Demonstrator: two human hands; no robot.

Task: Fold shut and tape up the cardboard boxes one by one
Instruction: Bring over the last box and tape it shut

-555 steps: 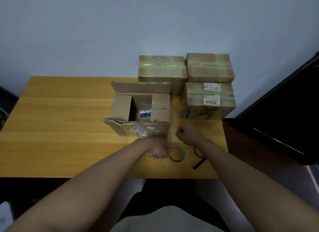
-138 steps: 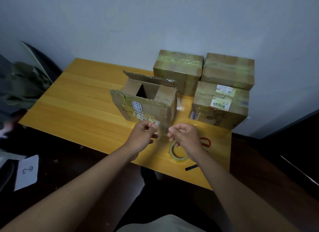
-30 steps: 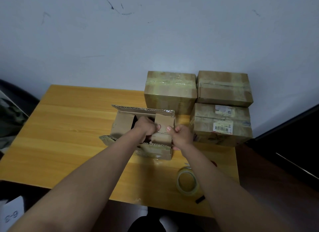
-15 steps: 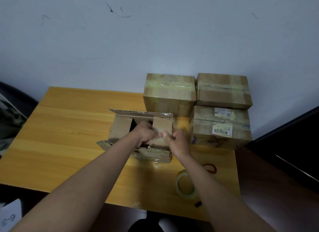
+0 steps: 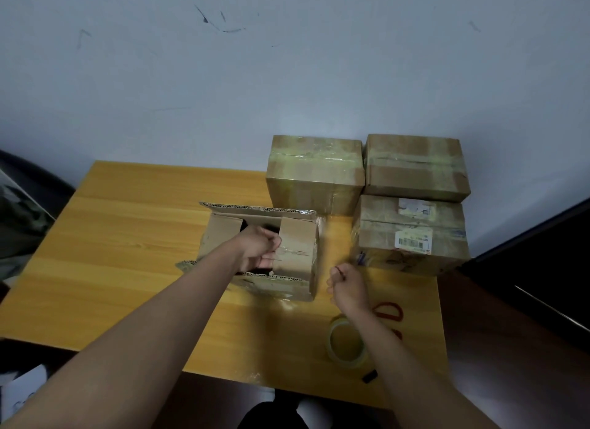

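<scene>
An open cardboard box [image 5: 281, 288] stands mid-table with its long flaps spread front and back. My left hand [image 5: 259, 249] reaches over the opening and grips the inner edge of the right short flap [image 5: 298, 245], which is folded down flat. To the right of the box, my right hand [image 5: 346, 285] has its fingertips pinched together. A faint clear tape strip [image 5: 325, 237] runs up from it along the box's right edge. The left short flap [image 5: 223, 234] lies folded inward. The clear tape roll [image 5: 346, 344] lies flat near the table's front edge, beneath my right forearm.
Three taped boxes stand at the back right: one [image 5: 314, 173] behind the open box, and one [image 5: 415, 166] stacked on a labelled one [image 5: 412, 237]. Red-handled scissors [image 5: 388, 312] lie beside the roll. A dark cabinet [image 5: 542, 269] borders the wooden table [image 5: 127, 237] on the right.
My right hand has left the right short flap and drawn back to the right of the box, pinched on a tape strip. My left hand stays on the flap.
</scene>
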